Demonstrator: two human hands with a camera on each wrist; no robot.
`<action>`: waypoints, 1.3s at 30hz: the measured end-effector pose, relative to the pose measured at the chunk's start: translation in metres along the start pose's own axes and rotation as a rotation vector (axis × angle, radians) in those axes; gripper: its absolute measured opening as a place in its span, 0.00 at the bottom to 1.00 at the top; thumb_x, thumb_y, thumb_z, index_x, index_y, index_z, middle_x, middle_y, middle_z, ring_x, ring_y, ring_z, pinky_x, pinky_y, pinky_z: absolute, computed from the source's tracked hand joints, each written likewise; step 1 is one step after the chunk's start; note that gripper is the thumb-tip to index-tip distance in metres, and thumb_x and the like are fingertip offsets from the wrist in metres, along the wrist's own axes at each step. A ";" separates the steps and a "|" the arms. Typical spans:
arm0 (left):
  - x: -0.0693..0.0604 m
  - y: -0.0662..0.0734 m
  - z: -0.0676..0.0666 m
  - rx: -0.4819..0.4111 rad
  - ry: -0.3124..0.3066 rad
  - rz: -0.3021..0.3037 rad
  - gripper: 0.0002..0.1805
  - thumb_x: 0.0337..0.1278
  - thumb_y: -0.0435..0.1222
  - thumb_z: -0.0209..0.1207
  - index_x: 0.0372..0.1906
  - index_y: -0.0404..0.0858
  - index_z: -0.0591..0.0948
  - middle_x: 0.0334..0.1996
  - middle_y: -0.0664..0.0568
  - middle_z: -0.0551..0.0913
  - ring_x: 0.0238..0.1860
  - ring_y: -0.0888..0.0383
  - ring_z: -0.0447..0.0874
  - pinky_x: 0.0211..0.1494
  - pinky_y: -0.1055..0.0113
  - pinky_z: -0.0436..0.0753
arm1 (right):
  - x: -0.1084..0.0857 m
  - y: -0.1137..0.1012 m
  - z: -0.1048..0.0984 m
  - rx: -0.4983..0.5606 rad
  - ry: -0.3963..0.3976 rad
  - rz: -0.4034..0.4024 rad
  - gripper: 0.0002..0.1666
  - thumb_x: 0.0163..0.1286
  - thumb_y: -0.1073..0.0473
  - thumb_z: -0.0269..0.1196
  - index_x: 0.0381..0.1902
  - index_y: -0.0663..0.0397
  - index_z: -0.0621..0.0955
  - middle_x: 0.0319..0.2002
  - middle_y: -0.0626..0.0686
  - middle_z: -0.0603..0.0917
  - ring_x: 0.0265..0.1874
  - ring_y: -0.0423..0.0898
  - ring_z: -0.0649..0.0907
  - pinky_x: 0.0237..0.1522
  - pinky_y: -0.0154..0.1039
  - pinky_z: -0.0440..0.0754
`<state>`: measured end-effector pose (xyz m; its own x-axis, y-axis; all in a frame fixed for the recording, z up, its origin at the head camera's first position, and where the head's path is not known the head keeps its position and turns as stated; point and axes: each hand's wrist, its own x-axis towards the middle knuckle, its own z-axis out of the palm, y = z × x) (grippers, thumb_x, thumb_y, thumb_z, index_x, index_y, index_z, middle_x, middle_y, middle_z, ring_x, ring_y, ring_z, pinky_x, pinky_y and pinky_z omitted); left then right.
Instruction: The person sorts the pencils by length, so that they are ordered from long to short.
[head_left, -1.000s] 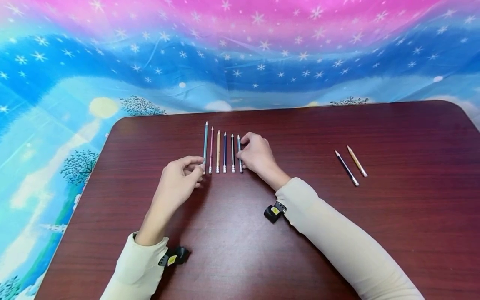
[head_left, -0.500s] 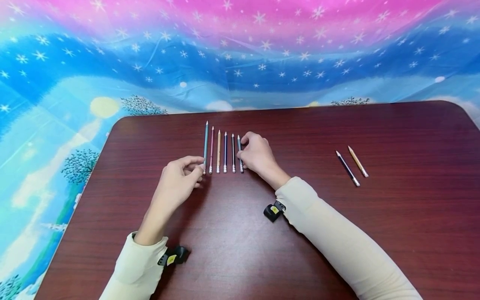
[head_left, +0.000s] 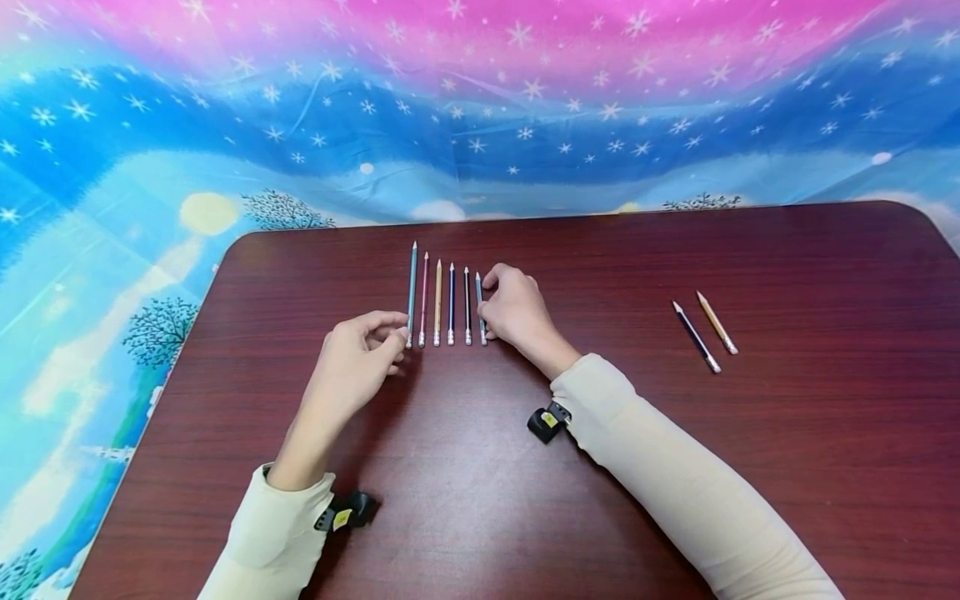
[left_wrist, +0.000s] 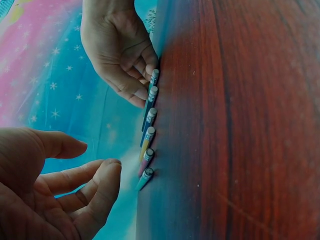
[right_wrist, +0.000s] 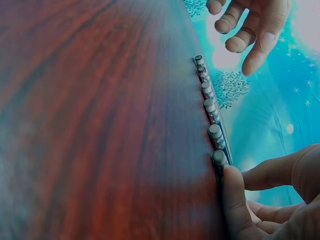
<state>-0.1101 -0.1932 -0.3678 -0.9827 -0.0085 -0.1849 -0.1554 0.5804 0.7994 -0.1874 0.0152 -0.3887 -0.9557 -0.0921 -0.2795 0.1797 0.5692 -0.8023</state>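
Note:
Several pencils lie side by side in the head view, tips away from me and eraser ends nearly level. From the left come a long teal pencil (head_left: 412, 287), a pink pencil (head_left: 424, 296), a yellow pencil (head_left: 438, 300), a dark blue pencil (head_left: 452, 302), a black pencil (head_left: 467, 304) and a shorter blue pencil (head_left: 480, 292). My left hand (head_left: 356, 358) hovers beside the teal pencil's eraser end; a gap shows in the left wrist view. Fingertips of my right hand (head_left: 517, 312) touch the blue pencil along its right side.
Two more pencils, a dark one (head_left: 696, 337) and a yellow one (head_left: 717, 322), lie slanted farther right on the brown wooden table (head_left: 480, 467). A snowflake-patterned cloth (head_left: 480, 108) hangs behind the table and along its left side.
The blue pencil's tip has shifted slightly toward me beside my right hand. Both hands otherwise hold nearly the same places.

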 end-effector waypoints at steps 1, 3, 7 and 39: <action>0.000 0.000 0.000 0.001 0.001 0.000 0.18 0.76 0.37 0.56 0.62 0.35 0.83 0.44 0.39 0.89 0.36 0.50 0.91 0.42 0.61 0.91 | 0.000 0.000 0.000 -0.001 0.000 0.001 0.17 0.71 0.69 0.60 0.57 0.62 0.78 0.33 0.56 0.84 0.13 0.40 0.82 0.24 0.37 0.88; 0.000 0.000 0.000 0.000 0.001 0.000 0.18 0.76 0.37 0.56 0.62 0.35 0.83 0.44 0.39 0.89 0.36 0.50 0.91 0.42 0.61 0.91 | 0.001 0.000 0.000 -0.003 0.001 0.005 0.17 0.71 0.70 0.60 0.57 0.62 0.78 0.33 0.56 0.84 0.13 0.40 0.82 0.24 0.36 0.88; 0.000 -0.001 -0.001 -0.003 0.000 0.000 0.18 0.76 0.37 0.56 0.62 0.35 0.83 0.44 0.39 0.89 0.37 0.50 0.91 0.41 0.62 0.91 | 0.002 -0.001 0.000 -0.010 0.001 0.014 0.18 0.72 0.69 0.60 0.59 0.61 0.78 0.33 0.56 0.84 0.14 0.41 0.82 0.24 0.36 0.88; 0.000 -0.001 -0.001 0.039 0.004 0.011 0.18 0.76 0.38 0.56 0.62 0.36 0.83 0.42 0.40 0.89 0.33 0.52 0.90 0.40 0.63 0.90 | 0.000 -0.001 -0.001 0.003 -0.006 0.024 0.20 0.72 0.68 0.62 0.61 0.61 0.77 0.32 0.56 0.82 0.13 0.42 0.82 0.24 0.37 0.88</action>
<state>-0.1098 -0.1949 -0.3681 -0.9847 -0.0055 -0.1739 -0.1409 0.6119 0.7783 -0.1879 0.0157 -0.3871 -0.9498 -0.0836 -0.3013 0.2028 0.5690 -0.7969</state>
